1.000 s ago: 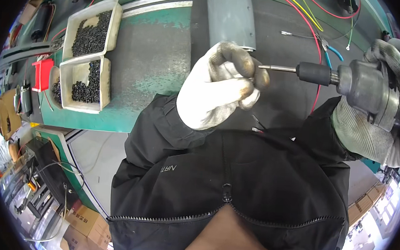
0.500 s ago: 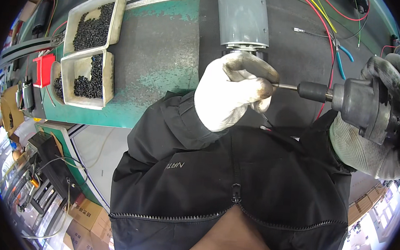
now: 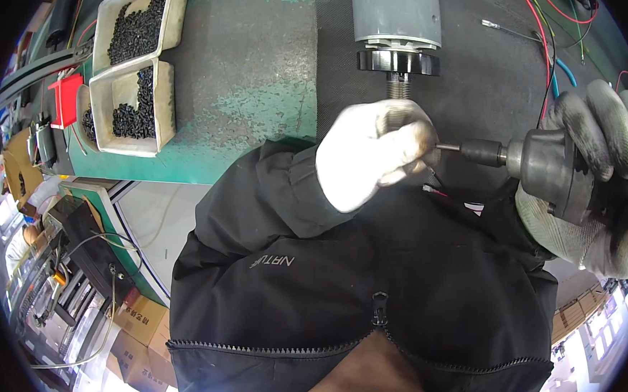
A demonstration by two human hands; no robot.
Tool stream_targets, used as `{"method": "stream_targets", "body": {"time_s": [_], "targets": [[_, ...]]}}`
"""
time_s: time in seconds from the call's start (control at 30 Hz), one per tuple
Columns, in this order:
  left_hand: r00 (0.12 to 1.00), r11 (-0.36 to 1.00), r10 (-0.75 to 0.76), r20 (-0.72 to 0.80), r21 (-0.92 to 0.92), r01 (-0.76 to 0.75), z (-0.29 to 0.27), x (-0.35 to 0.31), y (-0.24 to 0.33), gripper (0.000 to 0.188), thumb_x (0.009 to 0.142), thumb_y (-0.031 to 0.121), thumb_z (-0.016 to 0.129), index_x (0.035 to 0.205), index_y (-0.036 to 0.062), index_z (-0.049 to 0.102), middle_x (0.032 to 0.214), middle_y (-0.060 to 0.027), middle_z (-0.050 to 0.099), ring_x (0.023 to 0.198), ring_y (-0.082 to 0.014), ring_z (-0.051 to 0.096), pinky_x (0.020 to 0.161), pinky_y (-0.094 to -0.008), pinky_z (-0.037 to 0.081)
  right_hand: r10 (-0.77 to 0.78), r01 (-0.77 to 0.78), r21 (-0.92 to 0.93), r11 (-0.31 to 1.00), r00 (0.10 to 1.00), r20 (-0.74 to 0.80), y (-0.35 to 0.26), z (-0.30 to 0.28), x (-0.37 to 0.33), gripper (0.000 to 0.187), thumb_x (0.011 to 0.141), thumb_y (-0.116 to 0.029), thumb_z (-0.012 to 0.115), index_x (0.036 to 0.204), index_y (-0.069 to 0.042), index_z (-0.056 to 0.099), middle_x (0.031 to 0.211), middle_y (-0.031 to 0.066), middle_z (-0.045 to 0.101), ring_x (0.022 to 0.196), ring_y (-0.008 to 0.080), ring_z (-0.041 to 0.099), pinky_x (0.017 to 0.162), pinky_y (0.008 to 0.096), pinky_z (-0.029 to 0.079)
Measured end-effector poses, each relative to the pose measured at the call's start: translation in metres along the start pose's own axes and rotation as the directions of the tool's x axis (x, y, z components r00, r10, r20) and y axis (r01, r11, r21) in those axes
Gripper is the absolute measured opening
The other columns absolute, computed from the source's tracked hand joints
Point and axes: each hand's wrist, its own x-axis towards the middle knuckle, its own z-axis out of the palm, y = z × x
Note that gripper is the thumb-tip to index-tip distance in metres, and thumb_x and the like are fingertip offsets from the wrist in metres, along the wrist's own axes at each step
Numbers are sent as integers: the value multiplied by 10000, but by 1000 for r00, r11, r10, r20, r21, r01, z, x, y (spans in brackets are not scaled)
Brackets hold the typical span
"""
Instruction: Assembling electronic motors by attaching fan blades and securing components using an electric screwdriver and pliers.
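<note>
Near right, a grey-white-gloved right hand [image 3: 615, 132] clasps the dark rounded driver [image 3: 542, 167], its slim steel bit [image 3: 449, 147] meeting a pinched white-gloved left hand [image 3: 374, 148], contents hidden, the far grey metal cylinder [image 3: 397, 18] not yet reached.

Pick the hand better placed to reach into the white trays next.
Probably the left hand: it is nearer the white trays, while the right hand holds the power driver farther away.

Driver bit [image 3: 449, 147]: tip hidden by left hand [image 3: 374, 153]; cylinder [image 3: 397, 14] cropped above.
</note>
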Motion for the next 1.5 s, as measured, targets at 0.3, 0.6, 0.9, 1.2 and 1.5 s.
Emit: {"method": "stream_targets", "body": {"time_s": [0.3, 0.6, 0.9, 1.2, 1.5], "targets": [[963, 968, -165, -211, -223, 117, -19, 5, -7, 279, 906, 328, 606, 1051, 102, 531, 947, -83, 585, 625, -115, 509, 559, -251, 429, 143, -143, 32, 989, 990, 17, 3, -9, -4, 572, 836, -222, 553, 1230, 158, 389, 1088, 161, 410, 1079, 295, 356, 882, 472, 423], [977, 719, -199, -72, -689, 96, -23, 16, -20, 320, 995, 323, 417, 1115, 45, 521, 872, -48, 553, 592, -78, 437, 560, -254, 425, 42, -122, -180, 976, 918, -395, 19, -16, -17, 395, 844, -143, 477, 1190, 46, 459, 1163, 191, 445, 1126, 342, 419, 974, 490, 375], [998, 893, -3, -59, -449, -24, -29, 16, -22, 308, 984, 283, 461, 1154, 30, 509, 1031, -142, 594, 708, -96, 504, 620, -262, 440, -52, 33, -61, 998, 940, -337, 38, -24, -10, 315, 798, -53, 578, 1097, -135, 525, 1034, 53, 466, 1036, 242, 397, 891, 418, 382], [955, 999, 38, -293, 22, -33, -18, 17, -16, 330, 951, 279, 544, 1098, -17, 535, 936, -122, 632, 575, -79, 469, 510, -212, 382, -91, -119, -404, 907, 882, -463, 47, 16, -16, 326, 855, -54, 563, 1134, -216, 516, 1080, 23, 474, 1017, 245, 376, 867, 436, 418], [952, 991, 108, -286, 106, -80, -18, 17, -13, 327, 950, 274, 548, 1041, -40, 544, 872, -108, 622, 517, -84, 444, 471, -219, 352, -98, 5, -373, 928, 967, -233, 56, -9, -11, 277, 880, -118, 526, 1153, -160, 543, 1024, 68, 516, 942, 244, 425, 899, 457, 352]]}}
